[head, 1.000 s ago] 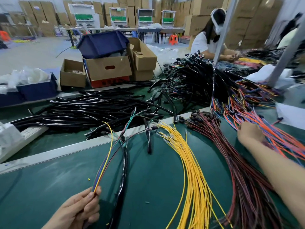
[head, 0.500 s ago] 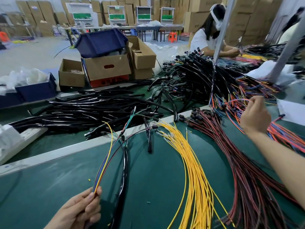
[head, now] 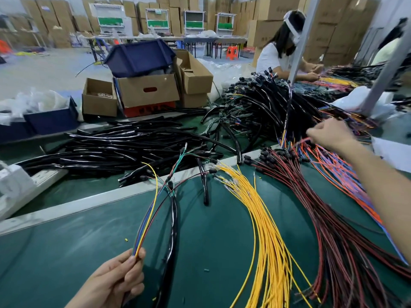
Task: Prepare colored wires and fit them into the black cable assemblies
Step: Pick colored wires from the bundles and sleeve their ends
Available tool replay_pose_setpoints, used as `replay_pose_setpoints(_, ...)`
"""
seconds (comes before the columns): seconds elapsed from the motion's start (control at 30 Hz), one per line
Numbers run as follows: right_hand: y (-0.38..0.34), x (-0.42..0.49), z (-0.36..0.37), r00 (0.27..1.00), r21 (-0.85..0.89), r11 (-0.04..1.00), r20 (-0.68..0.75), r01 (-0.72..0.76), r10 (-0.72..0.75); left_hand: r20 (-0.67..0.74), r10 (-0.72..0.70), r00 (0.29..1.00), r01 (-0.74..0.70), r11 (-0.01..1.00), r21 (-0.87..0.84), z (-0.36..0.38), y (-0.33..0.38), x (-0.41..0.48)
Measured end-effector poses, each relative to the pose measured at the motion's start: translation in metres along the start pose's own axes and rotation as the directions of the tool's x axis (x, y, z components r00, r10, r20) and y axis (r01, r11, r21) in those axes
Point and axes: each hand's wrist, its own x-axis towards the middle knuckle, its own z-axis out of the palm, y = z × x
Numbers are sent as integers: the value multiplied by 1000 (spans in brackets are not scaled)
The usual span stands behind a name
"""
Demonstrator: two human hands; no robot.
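My left hand (head: 115,281) at the bottom pinches a thin bunch of colored wires (head: 146,221), yellow, blue and dark red, which arcs up over the green mat. A black cable assembly (head: 172,230) lies right beside that bunch, running down past the hand. My right hand (head: 327,135) is raised at the right and pinches a single orange-red wire (head: 303,141) lifted from the orange and blue wire pile (head: 338,174). A fan of yellow wires (head: 264,218) and a bundle of red-black wires (head: 322,214) lie between the two hands.
A heap of black sleeves (head: 111,150) and a pile of finished black assemblies (head: 255,107) lie beyond the metal table strip (head: 100,198). Cardboard boxes (head: 146,90) and a blue bin (head: 51,121) stand behind. Another person (head: 280,47) works at the far right, beside grey poles (head: 300,41).
My right hand rose from the orange and blue pile, moving up and away from me, and now lifts one orange-red wire. My left hand kept hold of its bunch.
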Motion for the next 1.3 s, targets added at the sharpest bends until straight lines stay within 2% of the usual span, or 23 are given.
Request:
replay_pose_setpoints(0.03,-3,-2,-3,984,66,998,-179,1,11,4,1,1000,-1,1000,-3,1,0,0)
replay_pose_setpoints(0.1,-12,-10,-15,872,258,966,-474,4,123,10,4,1000,-4,1000,-24,2,-2,1)
replay_pose_setpoints(0.17,-24,-18,-24,826,383,921,-540,69,163,15,4,1000,-3,999,-39,2,-3,2)
replay_pose_setpoints(0.27,-49,-30,-36,866,496,847,-492,192,92,18,-37,999,39,996,-85,6,-3,4)
replay_pose_setpoints(0.3,-61,-35,-42,894,599,765,-443,235,72,28,-45,999,47,994,-97,8,-2,5)
replay_pose_setpoints(0.33,-74,-42,-48,929,744,617,-365,256,54,46,-42,998,47,992,-115,10,-1,7)
replay_pose_setpoints(0.4,-98,-55,-63,978,950,237,-210,204,-1,57,-15,998,23,990,-138,9,0,8)
replay_pose_setpoints(0.43,-108,-60,-69,989,985,97,-142,145,-41,23,-7,1000,10,993,-119,9,1,8)
replay_pose_setpoints(0.47,-117,-66,-72,993,997,1,-76,76,-94,-31,-7,999,4,995,-95,11,4,6)
replay_pose_setpoints(0.5,-126,-74,-72,987,999,-50,-5,-3,-161,-107,23,994,-25,999,-22,14,5,4)
replay_pose_setpoints(0.53,-135,-82,-68,971,995,-57,68,-83,-231,-160,27,987,-16,997,73,18,4,5)
replay_pose_setpoints(0.57,-142,-90,-59,946,990,-8,130,-138,-298,-215,13,976,26,984,177,19,0,4)
replay_pose_setpoints(0.6,-150,-99,-46,917,981,98,189,-165,-351,-306,5,952,65,974,218,14,-1,1)
replay_pose_setpoints(0.63,-157,-110,-32,881,957,231,255,-173,-398,-426,58,903,77,953,294,13,-4,-3)
replay_pose_setpoints(0.67,-163,-121,-17,833,919,346,338,-191,-437,-484,100,869,81,937,339,16,-4,-5)
replay_pose_setpoints(0.7,-168,-132,-3,766,881,408,430,-241,-478,-499,106,860,87,933,348,21,-4,-5)
replay_pose_setpoints(0.77,-176,-150,20,609,825,410,565,-389,-557,-486,65,871,112,939,325,29,-3,-6)
replay_pose_setpoints(0.8,-177,-157,30,554,803,405,596,-438,-582,-485,53,873,121,939,321,32,-3,-5)
replay_pose_setpoints(0.9,-185,-176,57,414,734,439,665,-519,-622,-455,57,889,123,926,357,35,-2,-7)
replay_pose_setpoints(0.97,-190,-186,75,366,696,491,704,-524,-608,-446,59,893,125,919,373,39,-2,-9)
replay_pose_setpoints(1.0,-192,-190,83,375,690,528,718,-495,-587,-450,61,891,125,920,371,41,-2,-9)
replay_pose_setpoints(1.1,-195,-201,103,476,715,607,692,-347,-542,-453,53,890,127,925,359,44,-1,-9)
replay_pose_setpoints(1.3,-197,-208,122,643,762,549,617,-343,-455,-478,95,873,141,889,435,45,-3,-11)
